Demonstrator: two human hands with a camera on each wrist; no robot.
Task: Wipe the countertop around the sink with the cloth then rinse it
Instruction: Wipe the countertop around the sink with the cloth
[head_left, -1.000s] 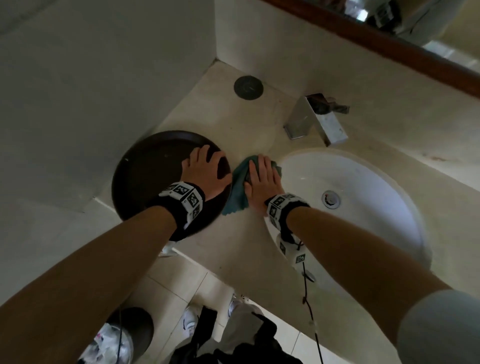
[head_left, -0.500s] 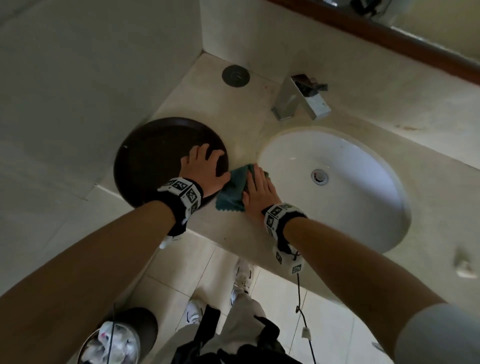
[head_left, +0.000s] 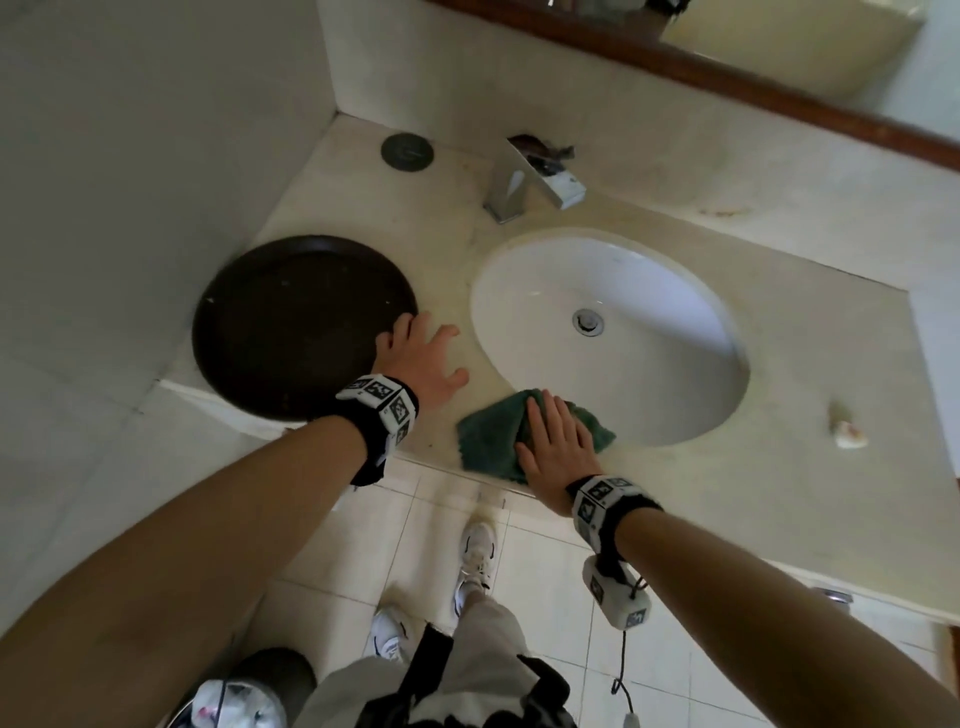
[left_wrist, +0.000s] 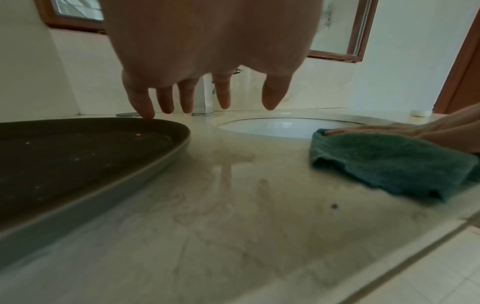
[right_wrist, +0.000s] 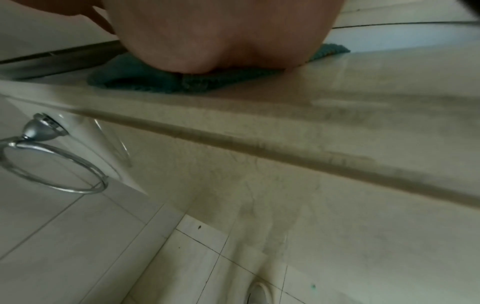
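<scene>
Beige stone desk (head_left: 332, 218) seen from head view, white sink (head_left: 613, 332) at centre, faucet (head_left: 524, 182) far side. Right hand (head_left: 556, 441) laid flat, fingers straight, on green cloth (head_left: 488, 436) at near sink rim. Left wrist view: left hand (left_wrist: 207, 61) spread apart, fingertip touching dark tray (left_wrist: 78, 156). Right wrist view: cloth pressed under palm.

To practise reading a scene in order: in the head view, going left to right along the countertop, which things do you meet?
Dark round tray → left hand → green cloth under the right hand → white sink → small pale lump, perhaps soap.
</scene>
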